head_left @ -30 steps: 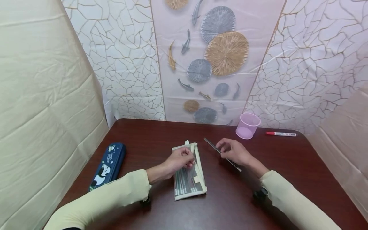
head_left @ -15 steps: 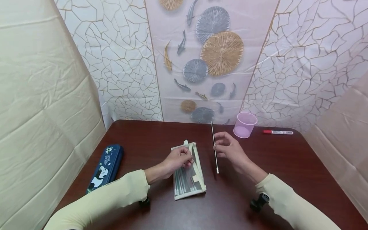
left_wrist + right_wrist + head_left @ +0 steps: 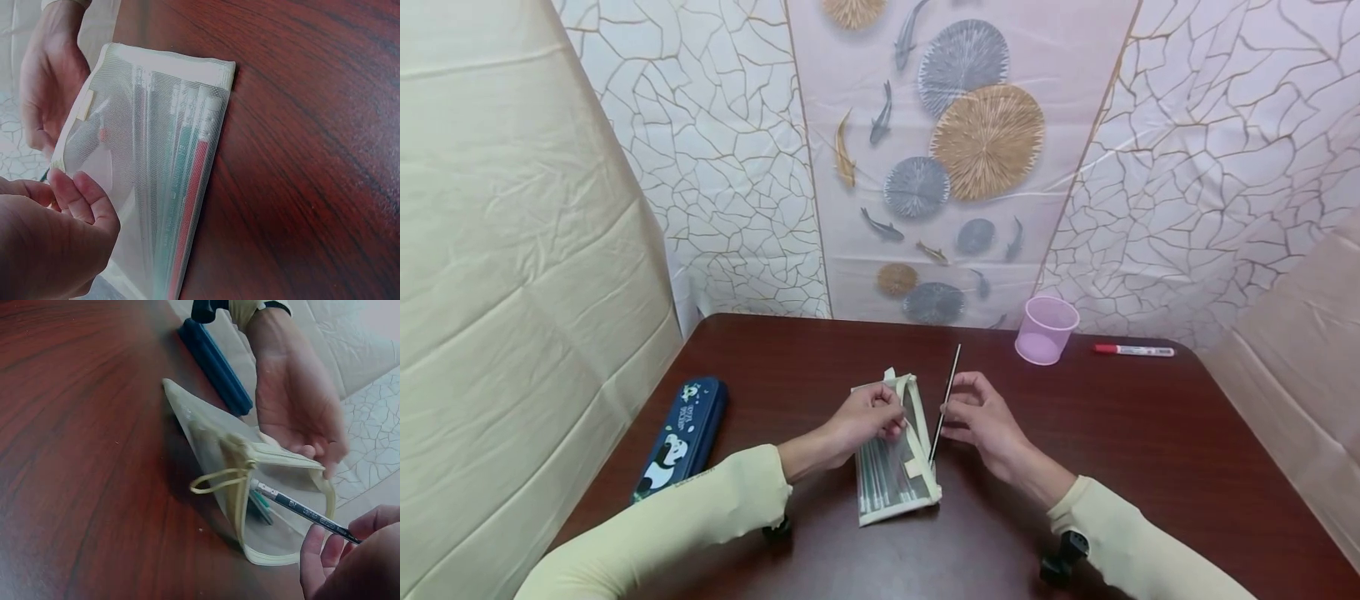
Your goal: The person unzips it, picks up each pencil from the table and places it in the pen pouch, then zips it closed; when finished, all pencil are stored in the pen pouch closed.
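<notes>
A cream-edged mesh pencil pouch [image 3: 891, 492] lies on the dark table, several pencils [image 3: 192, 175] showing through its side, red and green among them. My left hand [image 3: 871, 419] pinches the rim of its unzipped mouth between thumb and fingers and keeps it spread. A black pencil [image 3: 306, 511] is pinched by my right hand [image 3: 988, 425], its eraser end slanting down at the pouch's mouth. In the right wrist view that white eraser sits just at the zip edge, near the cord loop [image 3: 215, 481].
To the left lies a dark blue pencil case [image 3: 677, 437] with a panda print. A pink see-through cup [image 3: 1045, 333] stands at the back right, beside a red-capped marker [image 3: 1133, 351]. A patterned cloth backdrop [image 3: 760, 192] rises behind the table [image 3: 1120, 400].
My right hand has turned the black pencil from lying slanted to steeper and brought it left to the pouch's mouth. The left hand has stayed on the pouch.
</notes>
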A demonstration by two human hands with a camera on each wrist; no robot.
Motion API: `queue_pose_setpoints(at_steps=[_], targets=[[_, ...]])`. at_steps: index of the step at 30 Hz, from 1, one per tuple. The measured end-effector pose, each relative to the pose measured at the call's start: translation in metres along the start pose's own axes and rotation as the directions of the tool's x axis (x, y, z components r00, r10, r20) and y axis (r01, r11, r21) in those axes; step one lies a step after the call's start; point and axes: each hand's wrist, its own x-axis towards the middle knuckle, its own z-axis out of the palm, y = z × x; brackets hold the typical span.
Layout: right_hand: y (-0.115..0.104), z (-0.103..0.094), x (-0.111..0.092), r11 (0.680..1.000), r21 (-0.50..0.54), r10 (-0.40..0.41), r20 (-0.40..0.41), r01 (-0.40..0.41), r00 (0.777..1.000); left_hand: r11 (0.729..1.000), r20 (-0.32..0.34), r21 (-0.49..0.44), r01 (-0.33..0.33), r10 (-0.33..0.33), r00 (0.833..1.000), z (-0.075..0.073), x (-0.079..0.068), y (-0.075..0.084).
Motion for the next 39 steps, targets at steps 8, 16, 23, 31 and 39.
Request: queue_pose_setpoints(at_steps=[8, 16, 23, 31, 39], targets=[[0.011, 0.007, 0.000, 0.998, -0.053, 0.042, 0.062, -0.039, 0.997, 1.000, 0.003, 0.012, -0.004, 0.004, 1.000, 0.000, 0.000, 0.003], [0.018, 0.015, -0.001, 0.993, -0.084, 0.094, 0.103, -0.086, 0.990, 1.000, -0.006, 0.009, 0.004, -0.004, 1.000, 0.001, 0.002, 0.003], [0.020, 0.019, -0.002, 0.990, -0.118, 0.089, 0.095, -0.078, 0.991, 1.000, 0.003, 0.002, 0.009, -0.009, 1.000, 0.002, 0.004, 0.000], [0.022, 0.023, -0.001, 0.986, -0.147, 0.100, 0.124, -0.082, 0.987, 1.000, -0.008, 0.013, 0.019, -0.019, 1.000, 0.004, 0.002, 0.001], [0.020, 0.027, 0.002, 0.979, -0.188, 0.111, 0.166, -0.079, 0.980, 1.000, -0.003, 0.026, 0.014, -0.014, 1.000, 0.005, 0.000, 0.000]])
